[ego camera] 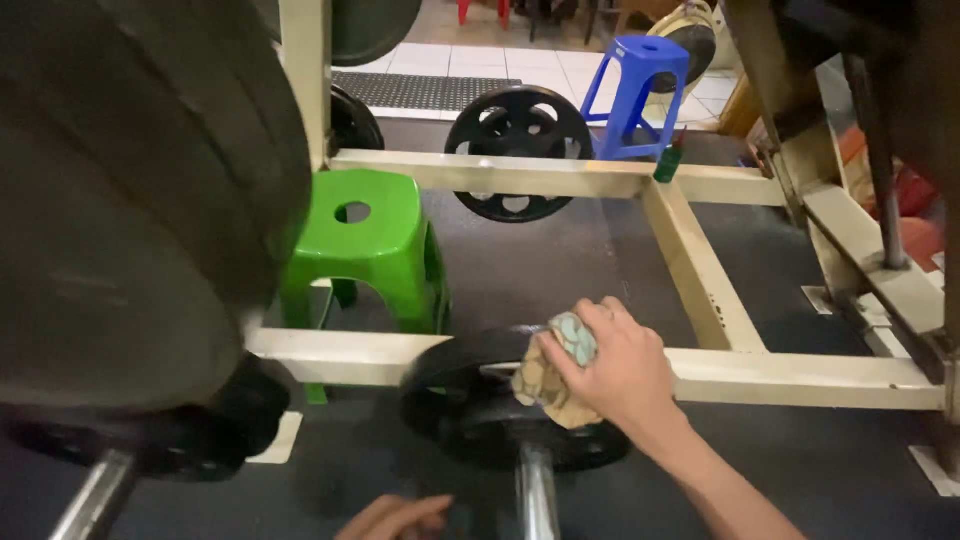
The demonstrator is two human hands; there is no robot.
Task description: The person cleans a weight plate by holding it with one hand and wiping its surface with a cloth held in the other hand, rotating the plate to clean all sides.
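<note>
Low at frame bottom, presses patterned cloth [553,372] w/ right hand [615,365] clamped on it against black weight plate [480,405], bar [537,500] running toward camera; left hand [395,518] nearer, grip unclear.

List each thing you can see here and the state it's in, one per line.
Right hand: closed on a patterned cloth, pressing it against a weight plate.
Left hand: low at the frame edge, holding nothing visible.
Weight plate: mounted on a steel bar.
Green stool: upright, unoccupied.
Blue stool: upright, unoccupied.
Far plate: standing on edge behind the cream frame.
</note>
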